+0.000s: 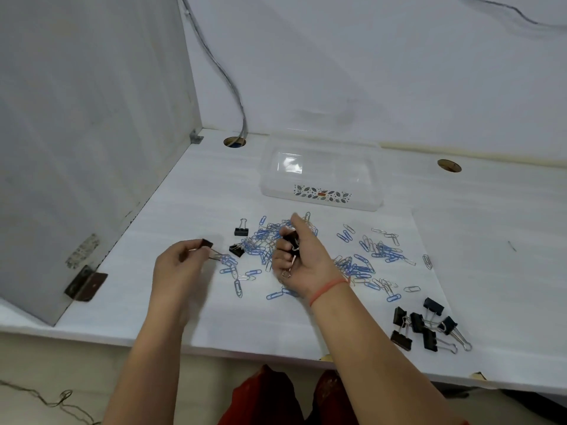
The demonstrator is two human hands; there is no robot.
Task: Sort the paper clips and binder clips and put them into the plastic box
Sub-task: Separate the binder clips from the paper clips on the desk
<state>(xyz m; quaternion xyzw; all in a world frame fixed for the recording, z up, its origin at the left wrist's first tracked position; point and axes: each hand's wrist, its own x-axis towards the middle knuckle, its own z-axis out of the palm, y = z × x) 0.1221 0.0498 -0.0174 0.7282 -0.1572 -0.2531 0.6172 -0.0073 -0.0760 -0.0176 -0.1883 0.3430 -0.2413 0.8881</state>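
Blue and silver paper clips [362, 259] lie scattered over the middle of the white table. My left hand [181, 265] pinches a black binder clip [207, 244] by its wire handles, just left of the pile. My right hand [299, 256] is closed around several black binder clips [291, 240], above the pile's centre. Two more black binder clips [241, 231] lie loose between my hands. A group of several black binder clips [423, 326] sits near the front right edge. The clear plastic box [320, 176] with a leaf pattern stands behind the pile.
A grey partition [92, 148] walls off the left side, with a brown hinge [86, 283] at its foot. Two round cable holes [235, 141] open at the table's back, a cable rising from the left one. The table's front edge [276, 357] runs just below my forearms.
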